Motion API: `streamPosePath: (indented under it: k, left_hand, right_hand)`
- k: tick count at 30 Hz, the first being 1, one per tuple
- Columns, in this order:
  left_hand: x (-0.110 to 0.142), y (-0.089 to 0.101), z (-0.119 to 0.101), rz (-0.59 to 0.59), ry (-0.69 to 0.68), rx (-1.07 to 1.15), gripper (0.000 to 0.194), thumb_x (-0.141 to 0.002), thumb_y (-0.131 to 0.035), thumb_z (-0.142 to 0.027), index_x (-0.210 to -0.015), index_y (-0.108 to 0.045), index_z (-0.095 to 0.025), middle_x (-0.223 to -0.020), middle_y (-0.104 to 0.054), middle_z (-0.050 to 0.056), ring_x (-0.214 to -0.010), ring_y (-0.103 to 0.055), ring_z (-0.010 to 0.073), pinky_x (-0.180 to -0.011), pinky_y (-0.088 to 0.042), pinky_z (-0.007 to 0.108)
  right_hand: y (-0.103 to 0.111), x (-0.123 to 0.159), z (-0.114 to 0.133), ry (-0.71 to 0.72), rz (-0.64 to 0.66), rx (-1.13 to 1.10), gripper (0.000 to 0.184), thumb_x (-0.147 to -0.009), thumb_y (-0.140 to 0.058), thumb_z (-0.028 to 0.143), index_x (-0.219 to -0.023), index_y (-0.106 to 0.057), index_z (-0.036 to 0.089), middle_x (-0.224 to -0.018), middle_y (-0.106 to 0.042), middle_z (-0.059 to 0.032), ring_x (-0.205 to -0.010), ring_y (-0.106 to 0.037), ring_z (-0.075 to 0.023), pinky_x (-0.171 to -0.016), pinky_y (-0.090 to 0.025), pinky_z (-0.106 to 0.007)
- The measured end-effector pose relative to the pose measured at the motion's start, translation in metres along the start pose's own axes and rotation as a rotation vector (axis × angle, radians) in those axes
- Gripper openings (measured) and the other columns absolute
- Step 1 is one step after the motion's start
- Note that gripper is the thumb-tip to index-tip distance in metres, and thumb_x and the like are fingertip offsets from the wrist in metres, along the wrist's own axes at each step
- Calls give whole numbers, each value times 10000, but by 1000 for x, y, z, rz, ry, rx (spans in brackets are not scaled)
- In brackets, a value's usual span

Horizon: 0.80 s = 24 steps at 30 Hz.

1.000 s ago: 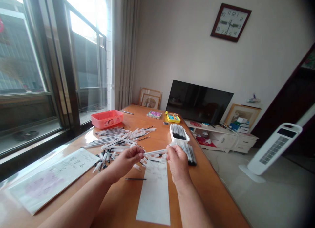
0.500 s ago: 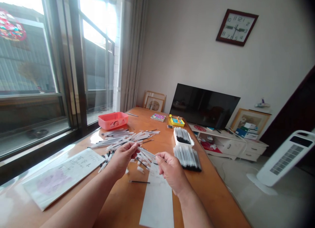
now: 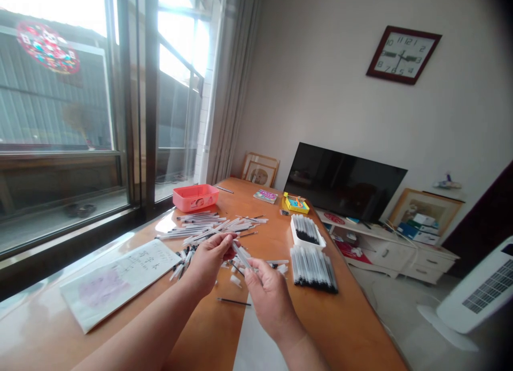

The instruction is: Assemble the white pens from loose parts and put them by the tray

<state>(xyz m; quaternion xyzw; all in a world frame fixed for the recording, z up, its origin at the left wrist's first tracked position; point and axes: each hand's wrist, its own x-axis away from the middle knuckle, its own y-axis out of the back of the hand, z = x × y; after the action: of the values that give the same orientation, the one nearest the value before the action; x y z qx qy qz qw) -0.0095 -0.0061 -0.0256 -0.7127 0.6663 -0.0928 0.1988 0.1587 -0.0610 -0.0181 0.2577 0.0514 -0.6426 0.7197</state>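
My left hand [image 3: 212, 260] pinches one end of a translucent white pen [image 3: 241, 253] between thumb and fingers. My right hand [image 3: 270, 296] has closed around the pen's nearer end, so that part is hidden. Beneath and behind the hands lie loose pen barrels [image 3: 200, 234] and small white caps [image 3: 235, 280] on the wooden table. A thin black refill [image 3: 234, 301] rests in front of my left hand. Under my right wrist is a sheet of white paper [image 3: 256, 341]. To the right, several black-ended pens [image 3: 313, 267] lie side by side in a row.
A white tray [image 3: 323, 242] of pens stands behind the row. At the back left is a red plastic basket [image 3: 195, 199]; a notebook [image 3: 116, 285] lies at left. A yellow box [image 3: 296, 204] and a colourful booklet [image 3: 265, 196] are at the far end.
The view has shifted left, so things appear farther right. My right hand has come closer to my left along the pen, and its fingers now cover more of it.
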Motion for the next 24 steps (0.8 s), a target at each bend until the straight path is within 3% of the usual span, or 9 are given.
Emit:
streamPosePath:
  k: [3,11,17,24]
  left_hand:
    - [3,-6,2,-46,15,32,448,-714,-834,-492,-988,-759,-145,-859,-751,83,-682,-647,153,-684,-499,291]
    - [8,-15,4,-125,27,80,497,-702,-843,-476,-1043,-748,-126,-855,-757,96,-727,-668,176,-723,-509,308]
    - [10,-18,5,-152,33,102,515,-669,-869,-470,-1040,-750,-133,-836,-754,80,-728,-669,169,-718,-506,293]
    - [12,-20,5,-161,48,130,525,-683,-862,-450,-1078,-733,-129,-852,-759,85,-751,-676,175,-729,-505,295]
  right_hand:
    - [-2,2,-4,24,-17,93,263,-932,-559,335,-1092,-745,241,-727,-694,-15,-604,-563,-177,-561,-440,-266]
    - [-6,2,-5,44,-56,149,281,-923,-562,316,-1129,-735,235,-799,-716,-43,-664,-610,-202,-586,-457,-278]
    - [-2,3,9,38,-22,107,278,-936,-540,276,-1130,-736,244,-853,-735,-46,-750,-650,-220,-706,-506,-313]
    - [-2,3,11,46,-25,115,284,-931,-538,249,-1138,-732,229,-841,-735,-43,-757,-664,-215,-730,-524,-308]
